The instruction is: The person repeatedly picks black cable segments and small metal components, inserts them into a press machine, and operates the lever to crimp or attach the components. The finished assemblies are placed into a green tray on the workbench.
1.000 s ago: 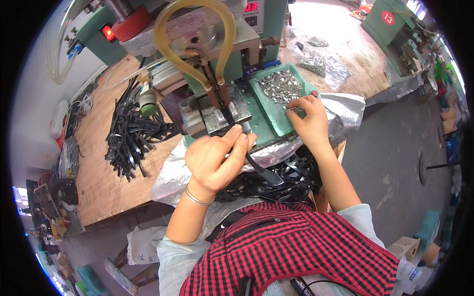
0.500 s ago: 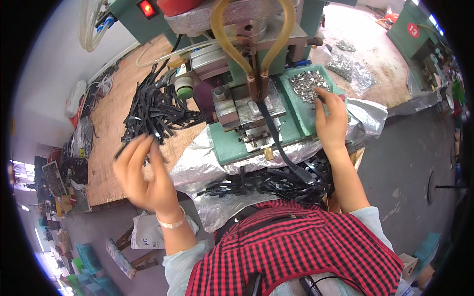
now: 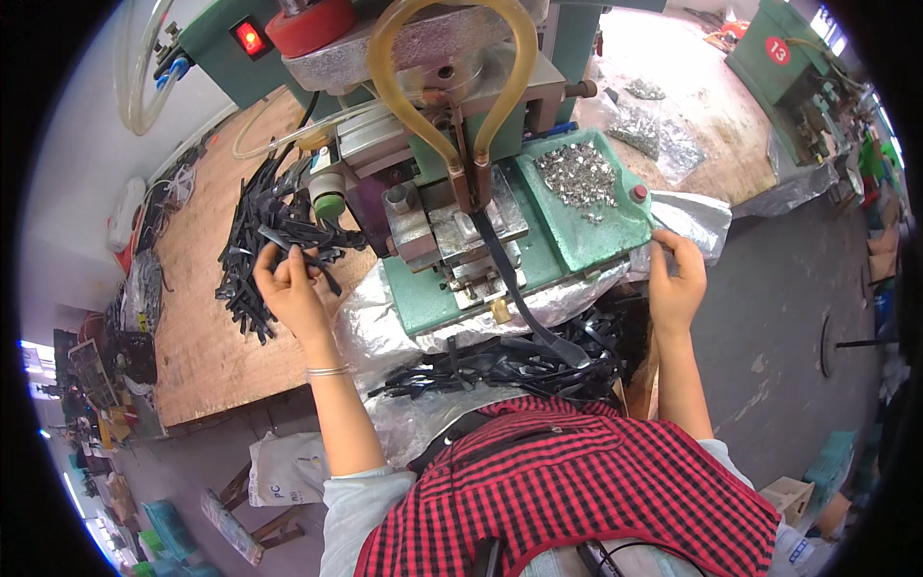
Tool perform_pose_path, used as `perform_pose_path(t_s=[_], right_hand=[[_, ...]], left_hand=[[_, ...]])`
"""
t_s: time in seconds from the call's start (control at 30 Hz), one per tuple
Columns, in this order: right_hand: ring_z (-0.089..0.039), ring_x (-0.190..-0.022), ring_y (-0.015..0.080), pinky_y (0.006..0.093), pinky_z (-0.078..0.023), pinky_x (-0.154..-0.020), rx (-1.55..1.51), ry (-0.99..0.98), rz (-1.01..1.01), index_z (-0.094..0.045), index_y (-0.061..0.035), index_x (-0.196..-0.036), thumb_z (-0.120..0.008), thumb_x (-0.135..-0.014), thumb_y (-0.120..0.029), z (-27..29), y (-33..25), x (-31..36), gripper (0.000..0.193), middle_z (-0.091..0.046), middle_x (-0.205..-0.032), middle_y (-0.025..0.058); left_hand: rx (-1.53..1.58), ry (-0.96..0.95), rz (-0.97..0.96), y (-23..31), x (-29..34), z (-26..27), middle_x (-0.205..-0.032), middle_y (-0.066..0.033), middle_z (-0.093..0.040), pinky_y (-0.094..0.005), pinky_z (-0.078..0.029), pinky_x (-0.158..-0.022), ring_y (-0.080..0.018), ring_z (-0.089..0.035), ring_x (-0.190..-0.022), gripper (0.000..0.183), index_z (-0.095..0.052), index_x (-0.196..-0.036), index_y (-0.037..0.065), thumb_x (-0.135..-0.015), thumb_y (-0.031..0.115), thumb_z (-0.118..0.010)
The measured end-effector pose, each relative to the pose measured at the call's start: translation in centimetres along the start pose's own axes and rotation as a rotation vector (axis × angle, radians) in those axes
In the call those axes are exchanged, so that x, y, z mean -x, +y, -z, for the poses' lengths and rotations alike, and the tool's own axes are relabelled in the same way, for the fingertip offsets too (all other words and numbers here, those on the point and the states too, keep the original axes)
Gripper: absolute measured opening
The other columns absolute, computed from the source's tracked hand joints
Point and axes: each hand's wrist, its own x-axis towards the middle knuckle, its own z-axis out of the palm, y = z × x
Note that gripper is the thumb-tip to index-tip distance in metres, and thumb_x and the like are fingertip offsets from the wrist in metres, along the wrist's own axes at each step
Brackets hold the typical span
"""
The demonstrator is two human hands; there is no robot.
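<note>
My left hand (image 3: pixel 296 298) is at the near edge of a heap of black straps (image 3: pixel 252 252), pinching one black strap (image 3: pixel 317 265) between thumb and fingers. My right hand (image 3: pixel 679 287) is just off the near right corner of a green tray (image 3: pixel 601 240), thumb and forefinger together. Whether something small is between those fingertips I cannot make out. Small silvery metal pieces (image 3: pixel 577 173) lie in the tray's far part. Between my hands stands a green press machine (image 3: pixel 423 303). Another black strap (image 3: pixel 500 264) hangs from under its copper-coloured jaws (image 3: pixel 469 183) toward me.
Below the machine, a pile of black straps (image 3: pixel 500 356) rests close to my lap. Crumpled foil (image 3: pixel 370 317) covers the table edge. Bags of metal pieces (image 3: pixel 639 130) lie at the far right. Yellowish hoses (image 3: pixel 524 58) loop above the jaws.
My right hand has moved from over the metal pieces down to the tray's near right corner. My left hand has reached the strap heap and now pinches a strap. The view has shifted slightly.
</note>
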Motion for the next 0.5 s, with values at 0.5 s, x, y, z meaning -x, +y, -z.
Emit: perform_pose_path(t_s=[0.5], right_hand=[[-0.068,-0.102,0.014,0.0305,-0.054,-0.093,-0.802,-0.336,-0.089,-0.069,-0.0003,-0.12,-0.074,-0.092,0.002,-8.0,-14.6,-4.2,0.028,-0.073,-0.11,0.0066]], left_hand=[[-0.037,-0.153,0.083,2.2,3.0,-1.1,-0.083,-0.0039,-0.07,-0.0193,-0.041,-0.051,-0.0077,-0.064,-0.061,0.029,-0.068,-0.101,0.002,-0.111,0.028,-0.059]])
